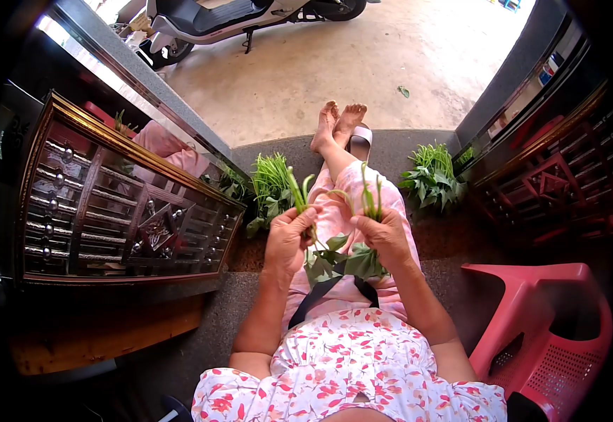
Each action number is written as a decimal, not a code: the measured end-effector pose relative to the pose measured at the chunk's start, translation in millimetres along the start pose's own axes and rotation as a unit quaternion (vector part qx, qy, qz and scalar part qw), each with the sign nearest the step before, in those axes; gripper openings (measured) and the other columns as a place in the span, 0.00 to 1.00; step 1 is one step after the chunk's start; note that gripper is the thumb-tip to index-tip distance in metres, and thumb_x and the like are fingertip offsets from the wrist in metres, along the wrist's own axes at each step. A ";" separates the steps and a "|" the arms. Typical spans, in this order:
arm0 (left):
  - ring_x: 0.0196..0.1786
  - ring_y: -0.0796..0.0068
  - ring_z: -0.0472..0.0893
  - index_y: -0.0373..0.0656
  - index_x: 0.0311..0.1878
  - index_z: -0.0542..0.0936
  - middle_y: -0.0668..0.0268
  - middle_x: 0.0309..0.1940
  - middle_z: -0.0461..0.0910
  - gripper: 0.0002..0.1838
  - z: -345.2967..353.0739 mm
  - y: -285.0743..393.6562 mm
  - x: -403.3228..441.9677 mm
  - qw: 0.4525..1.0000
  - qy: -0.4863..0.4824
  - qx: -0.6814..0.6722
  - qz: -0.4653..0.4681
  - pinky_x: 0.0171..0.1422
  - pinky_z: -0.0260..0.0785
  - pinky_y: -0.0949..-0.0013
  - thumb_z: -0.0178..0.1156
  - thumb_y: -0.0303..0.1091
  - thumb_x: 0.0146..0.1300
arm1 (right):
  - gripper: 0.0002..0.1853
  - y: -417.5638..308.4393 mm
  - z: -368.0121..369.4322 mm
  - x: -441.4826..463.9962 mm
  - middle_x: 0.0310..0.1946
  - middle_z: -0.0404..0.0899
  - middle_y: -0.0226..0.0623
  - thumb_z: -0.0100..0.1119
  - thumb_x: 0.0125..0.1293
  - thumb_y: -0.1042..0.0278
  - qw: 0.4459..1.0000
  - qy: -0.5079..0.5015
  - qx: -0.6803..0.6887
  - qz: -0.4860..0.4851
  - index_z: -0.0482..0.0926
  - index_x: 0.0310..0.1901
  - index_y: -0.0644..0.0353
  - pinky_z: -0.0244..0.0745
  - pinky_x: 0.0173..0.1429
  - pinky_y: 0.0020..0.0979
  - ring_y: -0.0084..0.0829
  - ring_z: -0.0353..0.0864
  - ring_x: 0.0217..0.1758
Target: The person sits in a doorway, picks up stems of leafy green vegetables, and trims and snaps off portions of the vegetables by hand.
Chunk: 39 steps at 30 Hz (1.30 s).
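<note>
My left hand (292,235) is closed round a few green leafy-vegetable stems (298,191), their cut ends pointing up. Opposite it, my right hand (385,235) grips another small bunch of stems (372,199). Broad green leaves (363,261) hang below the right hand, and more leaves (323,264) droop between the hands over my lap. A thin pale stem curves across the gap between the two hands. Beyond my left hand stands a pile of the same greens (271,181). A second pile (433,172) lies past my right hand, stems up.
Ornate dark door panels (123,204) flank me left and right. A pink plastic chair (546,337) stands at the lower right. My crossed legs stretch over the doorway sill (412,139), near a sandal (360,143). A scooter (215,21) is parked outside on concrete, where a loose leaf (403,91) lies.
</note>
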State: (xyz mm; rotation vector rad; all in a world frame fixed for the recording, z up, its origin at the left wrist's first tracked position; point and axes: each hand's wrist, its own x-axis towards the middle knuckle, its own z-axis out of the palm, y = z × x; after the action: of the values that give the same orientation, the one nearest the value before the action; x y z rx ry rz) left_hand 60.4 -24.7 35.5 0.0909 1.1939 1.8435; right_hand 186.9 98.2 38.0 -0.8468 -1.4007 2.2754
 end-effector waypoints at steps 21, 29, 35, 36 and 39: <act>0.18 0.83 0.64 0.38 0.35 0.72 0.68 0.20 0.69 0.06 -20.3 8.1 6.1 0.997 0.039 -0.050 0.047 0.18 0.54 0.81 0.55 0.28 0.55 | 0.05 4.6 -38.5 17.5 0.11 0.60 0.25 0.48 0.52 0.74 0.970 0.024 0.241 0.022 0.67 0.21 0.59 0.53 0.14 0.17 0.14 0.55 0.11; 0.18 0.82 0.64 0.39 0.31 0.71 0.67 0.20 0.69 0.04 -19.3 7.8 6.9 0.995 0.064 -0.062 0.033 0.18 0.54 0.81 0.54 0.28 0.55 | 0.04 12.2 -43.8 23.1 0.17 0.65 0.33 0.46 0.54 0.74 0.929 0.019 0.361 0.075 0.66 0.24 0.63 0.55 0.15 0.20 0.19 0.59 0.14; 0.18 0.82 0.65 0.39 0.31 0.71 0.67 0.20 0.69 0.03 -19.2 6.9 6.8 0.995 0.058 -0.073 0.024 0.18 0.55 0.81 0.54 0.27 0.56 | 0.03 12.7 -44.5 23.8 0.21 0.68 0.36 0.47 0.53 0.76 0.915 0.083 0.382 0.096 0.67 0.25 0.64 0.62 0.19 0.17 0.18 0.64 0.16; 0.18 0.82 0.65 0.39 0.31 0.71 0.67 0.20 0.69 0.03 -19.1 6.7 6.8 0.995 0.059 -0.074 0.023 0.18 0.56 0.81 0.54 0.27 0.56 | 0.02 10.2 -42.1 22.3 0.21 0.69 0.36 0.47 0.53 0.77 0.919 0.097 0.370 0.092 0.67 0.25 0.64 0.63 0.19 0.17 0.18 0.64 0.17; 0.19 0.82 0.65 0.38 0.32 0.71 0.67 0.20 0.69 0.03 -18.8 6.4 6.7 0.996 0.058 -0.070 0.022 0.19 0.56 0.81 0.54 0.27 0.56 | 0.02 2.9 -37.2 16.7 0.22 0.71 0.36 0.48 0.52 0.78 0.930 0.102 0.343 0.077 0.67 0.25 0.64 0.64 0.19 0.16 0.16 0.64 0.17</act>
State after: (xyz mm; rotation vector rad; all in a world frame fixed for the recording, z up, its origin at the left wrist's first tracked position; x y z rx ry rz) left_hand 43.1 -33.6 27.8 -0.0695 1.1447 1.9895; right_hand 198.1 132.0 17.7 -0.9249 -0.3909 2.4434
